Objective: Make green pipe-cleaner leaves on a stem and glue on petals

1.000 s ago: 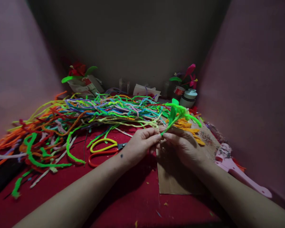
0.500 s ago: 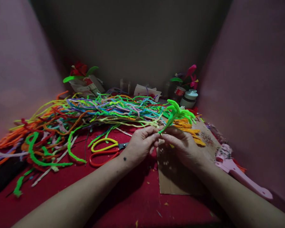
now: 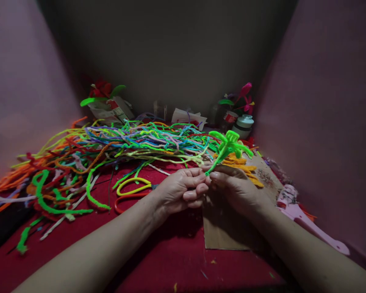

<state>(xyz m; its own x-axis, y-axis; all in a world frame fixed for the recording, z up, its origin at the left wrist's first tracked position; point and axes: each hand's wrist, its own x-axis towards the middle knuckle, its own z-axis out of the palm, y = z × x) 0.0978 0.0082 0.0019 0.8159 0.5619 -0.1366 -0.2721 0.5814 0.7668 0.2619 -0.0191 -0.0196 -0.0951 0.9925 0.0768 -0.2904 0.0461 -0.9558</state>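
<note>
A bright green pipe-cleaner flower (image 3: 228,145) stands tilted to the right above my fingertips, its looped petals spread at the top. My left hand (image 3: 183,190) pinches the lower tip of its stem, fingers curled. On the other side my right hand (image 3: 236,187) grips the same stem between thumb and fingers, so the fingertips of both hands nearly meet. Beneath the right hand lies a piece of brown cardboard (image 3: 224,234). Scissors (image 3: 134,187) with one yellow and one red handle rest behind my left wrist, their blades hidden by it.
A large heap of coloured pipe cleaners (image 3: 146,140) spreads across the red cloth (image 3: 158,260). Orange pipe-cleaner pieces (image 3: 240,165) lie on the cardboard. At right is a pink tool (image 3: 311,224). A lidded jar (image 3: 244,124) and red flowers (image 3: 102,89) stand at the back.
The green flower has turned, so its petals now face me more and look more spread. My left hand has rolled, showing more of its curled fingers and covering more of the scissors.
</note>
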